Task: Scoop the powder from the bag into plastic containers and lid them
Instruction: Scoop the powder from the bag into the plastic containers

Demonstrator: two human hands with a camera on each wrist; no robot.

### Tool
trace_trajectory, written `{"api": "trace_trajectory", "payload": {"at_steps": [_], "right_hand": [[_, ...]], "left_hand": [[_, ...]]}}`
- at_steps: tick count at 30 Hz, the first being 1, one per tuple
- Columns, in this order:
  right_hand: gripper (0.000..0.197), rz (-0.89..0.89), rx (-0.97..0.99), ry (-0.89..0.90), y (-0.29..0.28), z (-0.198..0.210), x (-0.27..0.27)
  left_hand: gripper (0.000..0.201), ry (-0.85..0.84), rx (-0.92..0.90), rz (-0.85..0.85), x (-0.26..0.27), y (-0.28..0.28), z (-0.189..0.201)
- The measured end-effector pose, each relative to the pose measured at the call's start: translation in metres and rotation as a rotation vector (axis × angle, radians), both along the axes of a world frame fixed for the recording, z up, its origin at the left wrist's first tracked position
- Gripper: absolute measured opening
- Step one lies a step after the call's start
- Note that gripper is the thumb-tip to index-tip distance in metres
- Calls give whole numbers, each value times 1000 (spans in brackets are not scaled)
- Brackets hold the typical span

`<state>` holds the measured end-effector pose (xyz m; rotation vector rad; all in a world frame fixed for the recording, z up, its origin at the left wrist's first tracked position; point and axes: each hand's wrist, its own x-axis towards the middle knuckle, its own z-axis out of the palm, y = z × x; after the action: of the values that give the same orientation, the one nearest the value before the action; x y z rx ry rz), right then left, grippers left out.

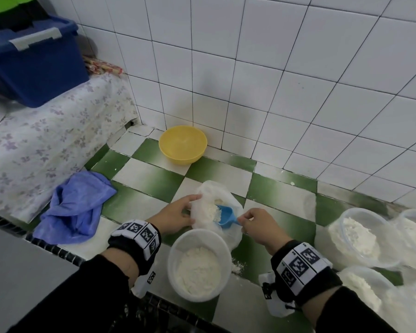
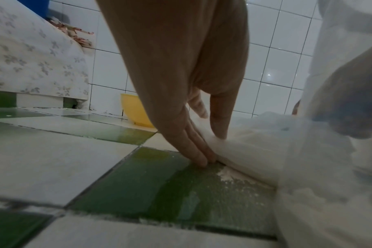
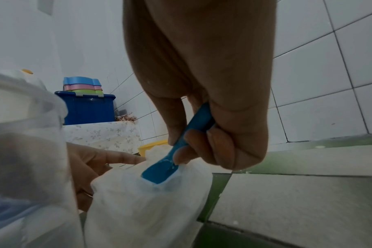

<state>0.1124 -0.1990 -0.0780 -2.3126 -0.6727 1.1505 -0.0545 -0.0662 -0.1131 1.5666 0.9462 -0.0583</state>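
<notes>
A white plastic bag [image 1: 203, 188] of powder lies open on the green-and-white tiled counter. My right hand [image 1: 244, 218] grips the handle of a blue scoop [image 1: 226, 216], whose bowl is inside the bag's mouth with powder on it. My left hand [image 1: 192, 205] steadies the bag's left side with straight fingers [image 2: 198, 156] that reach down to the tile, the thumb pressing into the plastic. In front of the bag stands a round translucent container [image 1: 175, 248], partly filled with powder and without a lid. Several more filled containers [image 1: 360, 210] are grouped at the right.
A yellow bowl [image 1: 182, 145] sits in the back corner by the tiled wall. A crumpled blue cloth [image 1: 77, 207] lies at the left. A blue bin [image 1: 34, 68] stands on a floral-covered ledge [image 1: 46, 140]. Spilled powder [image 1: 237, 266] dots the tile near the front edge.
</notes>
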Motion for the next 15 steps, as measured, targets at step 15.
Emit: {"api": "trace_trajectory", "payload": {"at_steps": [15], "right_hand": [[16,-67,32,106,7,-3,-5]], "left_hand": [[58,-77,-92,86,-12,1,-3]]}}
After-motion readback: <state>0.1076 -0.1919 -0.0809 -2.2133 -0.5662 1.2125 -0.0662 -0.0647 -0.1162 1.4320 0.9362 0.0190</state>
